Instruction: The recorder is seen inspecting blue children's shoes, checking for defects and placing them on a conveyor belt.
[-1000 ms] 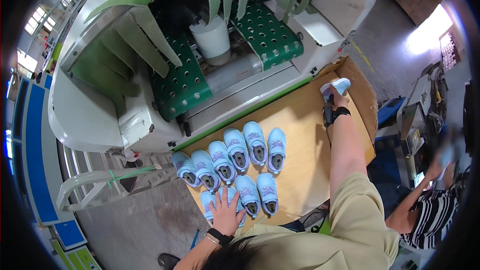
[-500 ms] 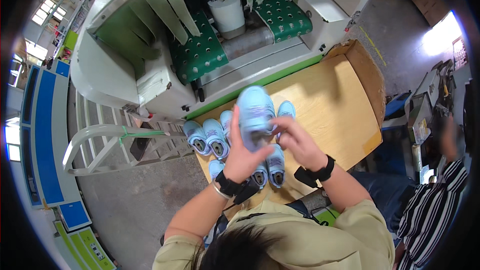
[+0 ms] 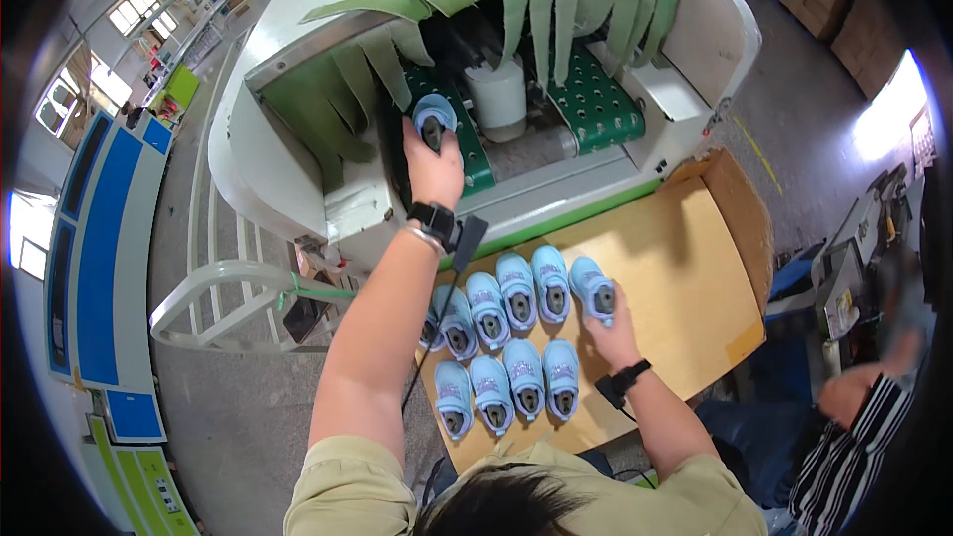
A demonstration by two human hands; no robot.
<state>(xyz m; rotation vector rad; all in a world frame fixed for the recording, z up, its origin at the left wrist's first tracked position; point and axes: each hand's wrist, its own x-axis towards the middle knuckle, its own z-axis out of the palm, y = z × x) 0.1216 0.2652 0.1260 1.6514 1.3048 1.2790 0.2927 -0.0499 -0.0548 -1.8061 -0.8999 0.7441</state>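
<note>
My left hand (image 3: 435, 169) reaches into the machine mouth, closed around the heel end of a light blue shoe (image 3: 433, 105) with a dark insert in its opening. That shoe is over the left green perforated belt (image 3: 480, 165); I cannot tell whether it touches. At the right end of the back row, my right hand (image 3: 615, 334) grips another blue shoe (image 3: 591, 280) by its heel, on or just above the tan board (image 3: 675, 268). Beside it stand matching shoes (image 3: 515, 278) in a back row and a front row, toes pointing away from me.
Green strip curtains (image 3: 347, 79) hang over the white machine's (image 3: 288, 144) opening. A white cylinder (image 3: 496, 99) separates the left belt from the right green belt (image 3: 594, 104). A white rail frame (image 3: 213, 283) stands left. At the right is another person's striped sleeve (image 3: 854, 447).
My left hand has gone from above the board forward into the machine with a shoe. My right hand has moved down to the shoe at the row's right end. The view has shifted.
</note>
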